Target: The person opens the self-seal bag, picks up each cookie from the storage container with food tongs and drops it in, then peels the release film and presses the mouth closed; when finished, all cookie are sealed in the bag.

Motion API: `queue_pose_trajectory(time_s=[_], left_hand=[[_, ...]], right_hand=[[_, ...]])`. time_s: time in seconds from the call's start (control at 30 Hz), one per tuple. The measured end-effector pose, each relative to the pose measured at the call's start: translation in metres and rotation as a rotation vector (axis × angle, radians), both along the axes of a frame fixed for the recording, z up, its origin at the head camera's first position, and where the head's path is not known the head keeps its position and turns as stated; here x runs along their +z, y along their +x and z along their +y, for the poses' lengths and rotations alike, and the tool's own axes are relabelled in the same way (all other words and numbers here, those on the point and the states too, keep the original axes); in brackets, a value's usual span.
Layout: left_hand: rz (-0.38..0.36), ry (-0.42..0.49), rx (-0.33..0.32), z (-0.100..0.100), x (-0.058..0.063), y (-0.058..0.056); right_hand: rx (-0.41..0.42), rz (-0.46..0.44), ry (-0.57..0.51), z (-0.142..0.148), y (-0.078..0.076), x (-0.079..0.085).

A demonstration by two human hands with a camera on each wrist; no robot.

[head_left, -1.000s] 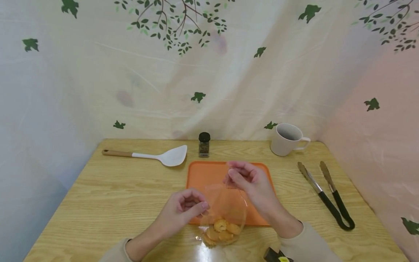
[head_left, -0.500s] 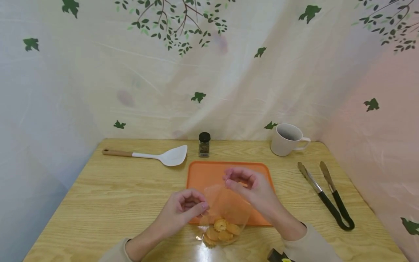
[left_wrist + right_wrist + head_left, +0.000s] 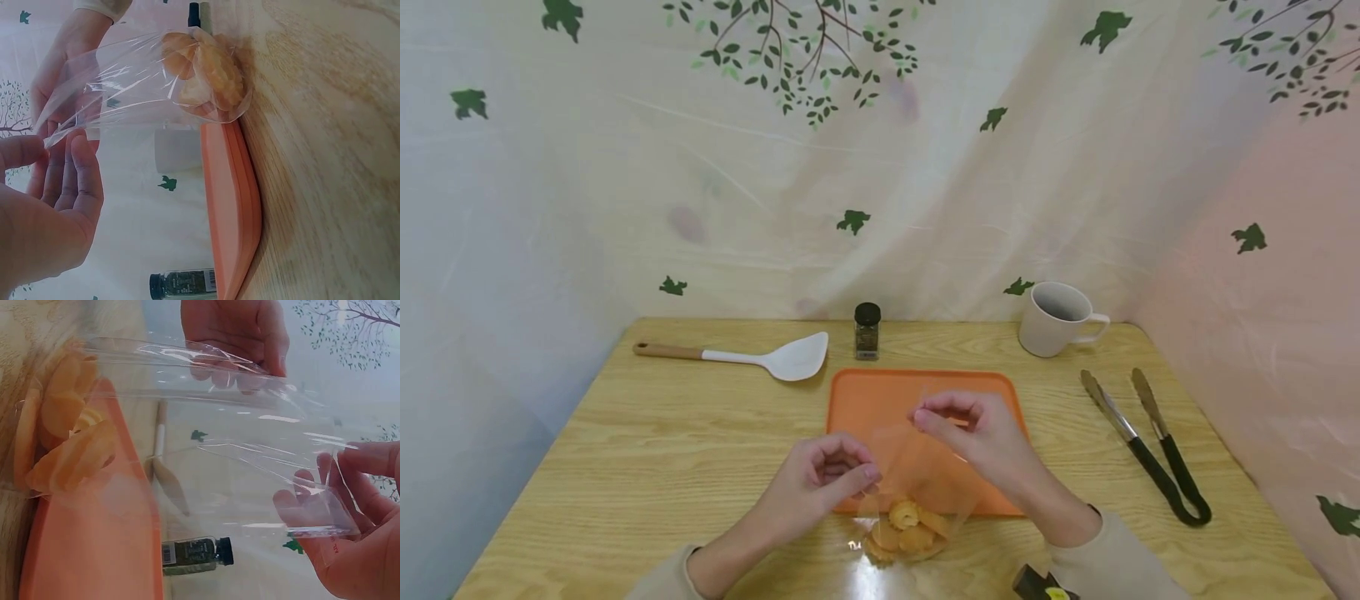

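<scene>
A clear plastic bag (image 3: 134, 81) stands over the front edge of the orange tray (image 3: 865, 400), its upper part spread between both hands. Several golden-brown cookies (image 3: 912, 533) lie in the bag's bottom, close to the wooden table. My left hand (image 3: 823, 479) pinches one upper edge of the bag between thumb and forefinger. On the opposite side, my right hand (image 3: 981, 433) holds the other upper edge between thumb and fingertips, the film stretching across its fingers in the right wrist view. The bag's outline is faint in the head view.
A white spatula (image 3: 793, 358) with a wooden handle lies back left. Behind the tray stands a black-capped spice jar (image 3: 867, 333). A light mug (image 3: 1055, 321) is back right, with black-handled tongs (image 3: 1161, 467) in front. A dark object with a yellow patch (image 3: 1041, 585) sits at the front edge.
My right hand has come down slightly with its side of the bag, and the bag's upper part looks less widely spread. The left hand and the cookies have hardly moved.
</scene>
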State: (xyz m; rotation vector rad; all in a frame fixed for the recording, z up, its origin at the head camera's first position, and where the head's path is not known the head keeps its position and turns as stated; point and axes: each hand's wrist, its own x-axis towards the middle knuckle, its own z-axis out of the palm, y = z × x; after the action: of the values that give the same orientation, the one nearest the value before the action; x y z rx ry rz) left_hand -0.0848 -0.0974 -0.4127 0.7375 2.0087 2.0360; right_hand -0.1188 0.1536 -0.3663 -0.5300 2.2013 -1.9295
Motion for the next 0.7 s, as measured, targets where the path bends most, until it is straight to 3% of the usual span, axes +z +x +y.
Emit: queue_pose_trajectory(time_s=[0.43,0.7], left_hand=[[-0.013,0.008,-0.01,-0.006,-0.001,0.002],[-0.037,0.014,-0.004,-0.013,0.0,0.004]], right_hand=[[0.011,0.015,-0.08,0.016,-0.007,0.009],[-0.06,-0.009,-0.124,0.04,-0.013,0.02]])
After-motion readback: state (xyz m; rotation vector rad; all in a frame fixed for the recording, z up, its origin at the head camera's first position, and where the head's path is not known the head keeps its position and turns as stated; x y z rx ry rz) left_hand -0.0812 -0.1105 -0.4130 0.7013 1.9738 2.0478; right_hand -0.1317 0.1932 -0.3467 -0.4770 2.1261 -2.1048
